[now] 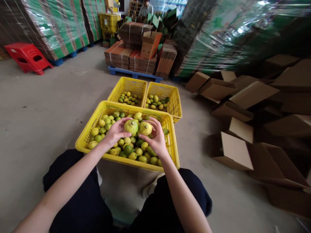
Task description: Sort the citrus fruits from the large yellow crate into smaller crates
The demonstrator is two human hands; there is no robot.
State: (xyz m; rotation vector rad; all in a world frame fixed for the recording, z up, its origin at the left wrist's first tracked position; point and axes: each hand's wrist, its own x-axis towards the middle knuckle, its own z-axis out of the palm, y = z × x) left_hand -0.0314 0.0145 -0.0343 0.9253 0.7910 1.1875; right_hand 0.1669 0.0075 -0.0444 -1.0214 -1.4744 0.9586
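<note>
Side by side above the near yellow crate [92,112], my two hands each hold a lemon. In my left hand [116,132] is a yellow-green lemon [131,127], gripped between fingers and thumb. A yellower lemon [145,128] sits in the closed fingers of my right hand [157,137]. Both fruits have an end turned toward me and are very close together; I cannot tell if they touch. Beneath them the crate holds many loose lemons [132,156], some yellow and some green. My hands hide part of that pile.
Two more yellow crates [136,84] [175,100] with some lemons stand just beyond. Open cardboard boxes [235,150] lie heaped at right. Flattened cartons [143,63] rest on a blue pallet [136,75]. A red stool [28,58] stands left, and a person [146,9] is far back.
</note>
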